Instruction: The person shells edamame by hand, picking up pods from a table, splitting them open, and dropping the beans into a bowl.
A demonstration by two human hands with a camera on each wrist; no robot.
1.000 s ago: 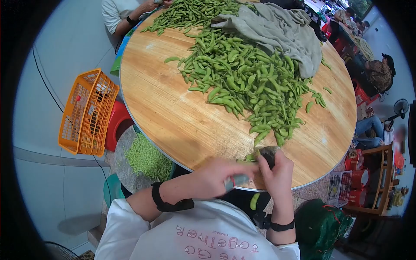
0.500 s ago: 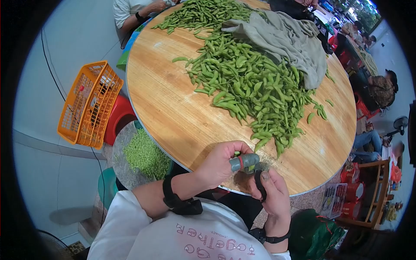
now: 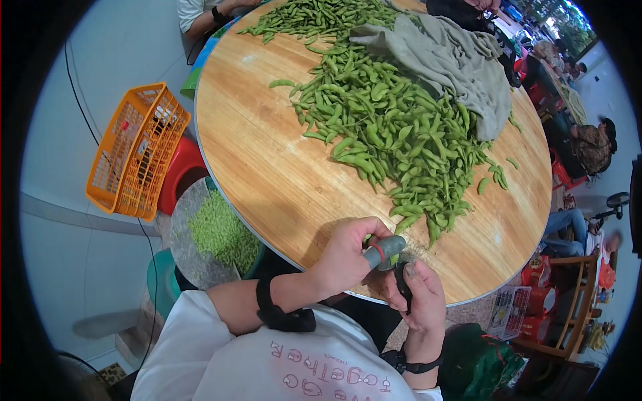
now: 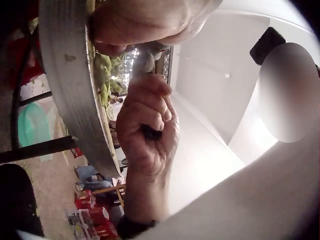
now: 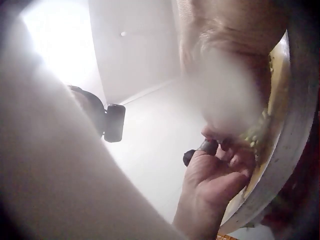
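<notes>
My left hand (image 3: pixel 348 257) is at the table's near edge, its thumb in a grey-green sleeve (image 3: pixel 384 250) with a red band. Its bent thumb and fingers pinch a green soybean pod (image 3: pixel 394 259), mostly hidden by the sleeve. Close beside it, my right hand (image 3: pixel 422 294) curls round a dark oblong thing (image 3: pixel 403 287), whose kind I cannot tell. In the left wrist view the curled right hand (image 4: pixel 147 120) faces the camera. The right wrist view shows the left hand (image 5: pixel 215 175) with the sleeved thumb. Ahead of both hands lies a large pile of soybean pods (image 3: pixel 401 140).
A grey-green cloth (image 3: pixel 455 67) covers the pile's far right on the round wooden table (image 3: pixel 247 160). Below the table's left edge, shelled beans (image 3: pixel 224 230) lie in a container. An orange basket (image 3: pixel 137 154) stands on a red stool (image 3: pixel 179 170). Another person's arm (image 3: pixel 207 20) shows across the table.
My left hand crossed in front of the right and was blurred; now both hands are close together and steadier. A pod falling below the table edge is out of sight.
</notes>
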